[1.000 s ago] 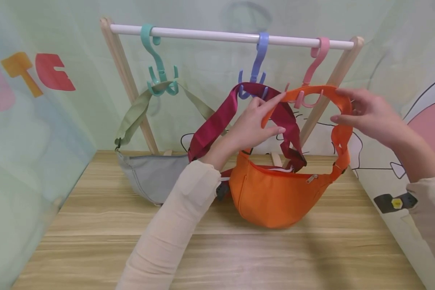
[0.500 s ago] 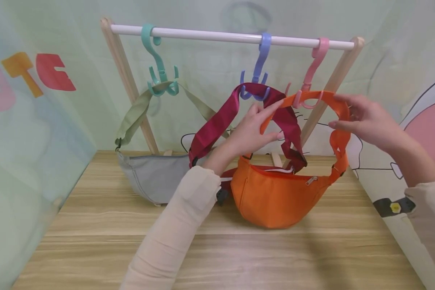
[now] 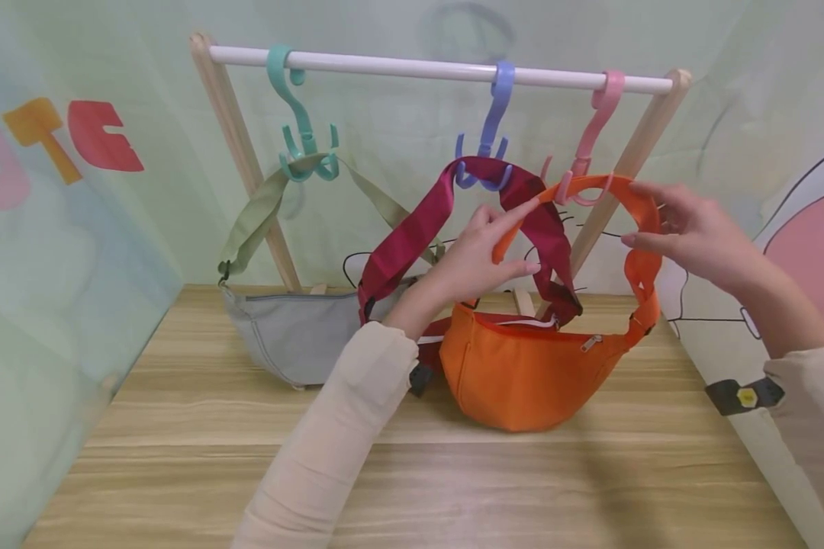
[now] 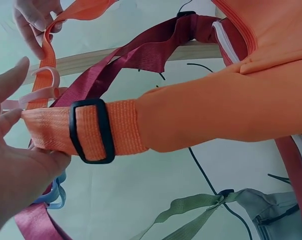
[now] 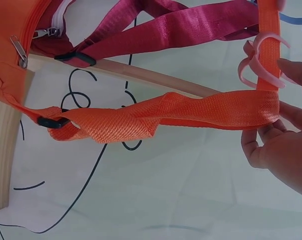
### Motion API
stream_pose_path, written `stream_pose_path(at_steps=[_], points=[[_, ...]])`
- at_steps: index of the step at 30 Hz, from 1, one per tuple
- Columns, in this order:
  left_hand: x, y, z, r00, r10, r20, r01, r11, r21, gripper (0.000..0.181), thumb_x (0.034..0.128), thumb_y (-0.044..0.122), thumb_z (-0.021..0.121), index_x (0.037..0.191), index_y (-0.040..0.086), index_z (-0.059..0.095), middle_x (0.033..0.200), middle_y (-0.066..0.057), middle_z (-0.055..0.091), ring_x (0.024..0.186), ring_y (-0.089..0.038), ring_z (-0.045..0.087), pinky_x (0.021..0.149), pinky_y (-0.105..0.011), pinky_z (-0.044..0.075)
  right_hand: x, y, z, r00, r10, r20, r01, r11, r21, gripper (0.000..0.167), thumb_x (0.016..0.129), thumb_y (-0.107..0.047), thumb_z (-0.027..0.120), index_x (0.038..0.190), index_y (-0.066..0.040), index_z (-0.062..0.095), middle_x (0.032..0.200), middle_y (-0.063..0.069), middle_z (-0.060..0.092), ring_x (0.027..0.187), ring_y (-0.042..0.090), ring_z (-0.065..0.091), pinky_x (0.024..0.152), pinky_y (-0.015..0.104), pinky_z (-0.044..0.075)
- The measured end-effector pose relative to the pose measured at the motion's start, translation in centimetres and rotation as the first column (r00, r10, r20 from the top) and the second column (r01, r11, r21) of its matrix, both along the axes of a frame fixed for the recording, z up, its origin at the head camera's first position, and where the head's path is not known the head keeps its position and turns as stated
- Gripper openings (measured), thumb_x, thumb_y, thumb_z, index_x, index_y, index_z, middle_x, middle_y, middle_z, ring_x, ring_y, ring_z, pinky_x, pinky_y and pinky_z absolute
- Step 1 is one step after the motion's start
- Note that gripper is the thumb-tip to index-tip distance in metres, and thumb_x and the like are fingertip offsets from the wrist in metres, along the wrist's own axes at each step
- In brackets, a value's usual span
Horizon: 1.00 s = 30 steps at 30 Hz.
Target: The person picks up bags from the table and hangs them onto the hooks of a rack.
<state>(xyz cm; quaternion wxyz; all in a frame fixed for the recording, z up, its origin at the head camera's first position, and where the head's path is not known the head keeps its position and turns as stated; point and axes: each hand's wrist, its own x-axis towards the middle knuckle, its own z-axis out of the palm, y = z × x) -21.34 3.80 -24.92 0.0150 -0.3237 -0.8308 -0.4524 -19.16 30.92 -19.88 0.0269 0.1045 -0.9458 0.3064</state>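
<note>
An orange waist bag (image 3: 532, 374) hangs in front, its strap (image 3: 648, 252) looped up through the prongs of a pink hook (image 3: 600, 122). My left hand (image 3: 477, 255) holds the strap's left side, index finger along it and thumb apart. In the left wrist view, other fingers lie under the strap beside a black buckle (image 4: 92, 131). On the right side of the loop, my right hand (image 3: 703, 232) has its fingers around the strap's outside and its thumb inside. The right wrist view shows the pink hook (image 5: 263, 60) close to that thumb.
A white rail (image 3: 398, 67) on wooden posts carries the hooks. A maroon bag's strap (image 3: 412, 244) hangs from a blue hook (image 3: 496, 114), behind the orange bag. A grey bag (image 3: 295, 335) hangs from a green hook (image 3: 298, 114) at left. Below is a wooden tabletop (image 3: 412, 488).
Both hands have lowered slightly with the top of the orange strap, which has settled lower in the pink hook's prongs. The blue hook has shifted a little to the right.
</note>
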Motion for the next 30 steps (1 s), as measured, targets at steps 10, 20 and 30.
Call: stream_pose_path(at_steps=[10,20,30], points=[[0.2,-0.2,-0.5,0.999,-0.009,0.035,0.009,1.0,0.019,0.075,0.0819,0.028,0.069,0.144,0.028,0.028,0.111,-0.007,0.035,0.088,-0.018,0.045,0.064,-0.025,0.045,-0.1,-0.1,-0.4,1.0,0.012,-0.01,-0.012,1.0,0.009,0.066,0.086,-0.025,0.063,0.143,-0.017,0.03,0.114,0.01,0.049,0.099,0.025,0.048,0.068,0.023,0.043],[0.0,-0.3,-0.9,0.999,-0.033,0.022,0.033,0.999,-0.006,0.073,0.0823,0.029,0.068,0.144,0.027,0.029,0.113,-0.009,0.034,0.08,-0.018,0.045,0.063,-0.025,0.042,0.0,0.0,-0.8,1.0,0.022,-0.015,-0.022,1.0,0.017,0.067,0.086,-0.025,0.064,0.143,-0.019,0.029,0.114,0.008,0.049,0.096,0.018,0.048,0.072,0.031,0.042],[0.1,-0.5,-1.0,0.999,-0.03,0.014,0.03,0.998,-0.048,0.075,0.0822,0.029,0.068,0.145,0.028,0.026,0.125,-0.01,0.033,0.102,-0.019,0.044,0.08,-0.029,0.044,0.0,0.1,-1.4,0.999,0.047,-0.022,-0.048,0.999,-0.026,0.066,0.086,-0.021,0.064,0.143,-0.017,0.03,0.12,0.007,0.043,0.099,0.018,0.044,0.068,0.015,0.042]])
